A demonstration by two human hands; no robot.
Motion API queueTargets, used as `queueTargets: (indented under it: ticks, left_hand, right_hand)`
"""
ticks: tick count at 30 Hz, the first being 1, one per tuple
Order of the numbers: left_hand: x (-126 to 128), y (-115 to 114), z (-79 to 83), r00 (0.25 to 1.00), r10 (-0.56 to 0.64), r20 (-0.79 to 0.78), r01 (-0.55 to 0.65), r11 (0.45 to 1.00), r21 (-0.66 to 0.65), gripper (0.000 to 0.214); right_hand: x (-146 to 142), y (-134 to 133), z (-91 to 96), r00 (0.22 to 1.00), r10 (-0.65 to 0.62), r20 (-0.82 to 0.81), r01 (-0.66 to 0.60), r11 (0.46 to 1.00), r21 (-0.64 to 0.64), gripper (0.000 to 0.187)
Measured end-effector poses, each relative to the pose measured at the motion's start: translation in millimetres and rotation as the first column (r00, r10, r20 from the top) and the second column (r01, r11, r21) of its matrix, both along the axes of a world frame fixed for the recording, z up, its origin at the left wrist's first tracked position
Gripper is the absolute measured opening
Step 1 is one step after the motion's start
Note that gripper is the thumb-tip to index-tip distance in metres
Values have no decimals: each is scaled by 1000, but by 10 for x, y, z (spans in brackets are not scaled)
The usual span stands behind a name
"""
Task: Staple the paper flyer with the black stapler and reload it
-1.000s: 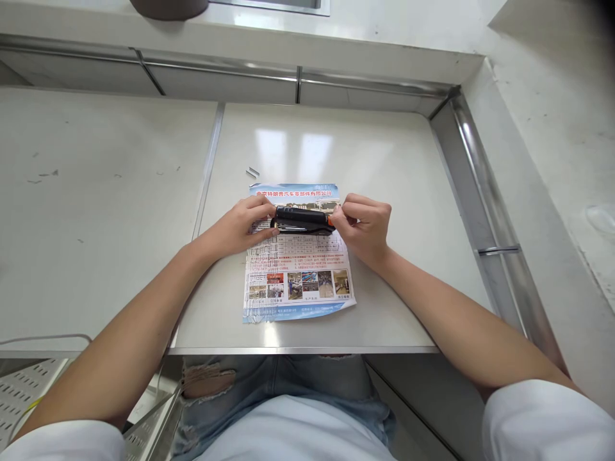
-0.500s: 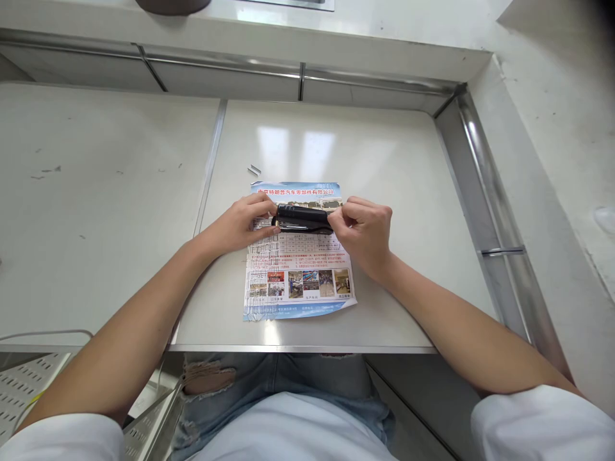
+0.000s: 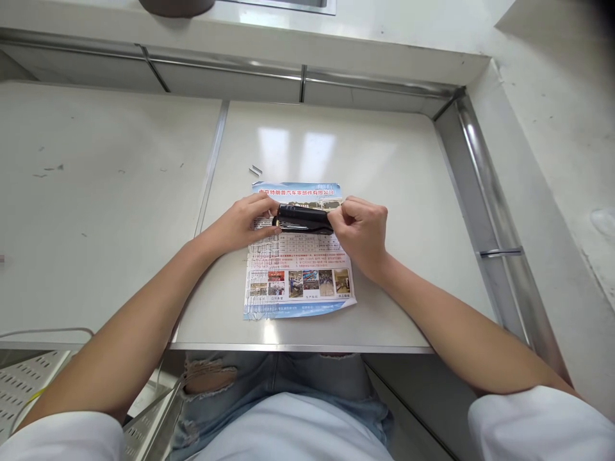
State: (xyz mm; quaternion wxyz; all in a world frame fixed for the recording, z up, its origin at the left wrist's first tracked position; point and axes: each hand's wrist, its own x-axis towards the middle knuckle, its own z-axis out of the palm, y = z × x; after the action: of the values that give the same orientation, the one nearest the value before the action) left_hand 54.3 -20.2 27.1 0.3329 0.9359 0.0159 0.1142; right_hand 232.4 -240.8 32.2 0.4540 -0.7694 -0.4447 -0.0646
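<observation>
A black stapler (image 3: 305, 219) lies sideways across a printed leaflet (image 3: 312, 312) on the table. Rows of staples run down the left part of the sheet. My left hand (image 3: 247, 221) grips the stapler's left end between thumb and fingers, near the sheet's left edge. At the other end, my right hand (image 3: 362, 230) is closed, its fingers curled on the stapler's right tip. The stapler covers the middle band of the print. Two short strips of staples (image 3: 255, 171) rest on the table just above the leaflet.
The white table (image 3: 398, 166) has a metal seam (image 3: 211, 163) to the left and a raised metal-trimmed edge at the back and right. Loose staples (image 3: 60, 168) lie scattered on the left panel. A brown round object (image 3: 177, 6) stands on the ledge behind.
My right hand has shifted very slightly left. The stapler, my left hand and the leaflet stay nearly where they were; the view has moved a little.
</observation>
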Motion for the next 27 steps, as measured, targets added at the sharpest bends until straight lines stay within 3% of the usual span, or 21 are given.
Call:
queueTargets:
  ticks: [8, 14, 21, 27]
  left_hand:
    - [-1, 1, -8, 1000, 6, -5, -6, 1000, 5, 25]
    - [2, -12, -11, 1000, 14, -4, -15, 1000, -12, 24]
    - [8, -2, -17, 1000, 8, -8, -8, 1000, -9, 25]
    - [2, 0, -16, 1000, 26, 12, -26, 999, -43, 28]
  right_hand:
    - [111, 22, -91, 993, 66, -99, -62, 997, 47, 45]
    - [213, 31, -141, 986, 80, -145, -93, 992, -86, 45]
    - [249, 47, -183, 996, 75, -45, -83, 971, -226, 44]
    - [224, 44, -166, 993, 106, -54, -113, 982, -152, 47]
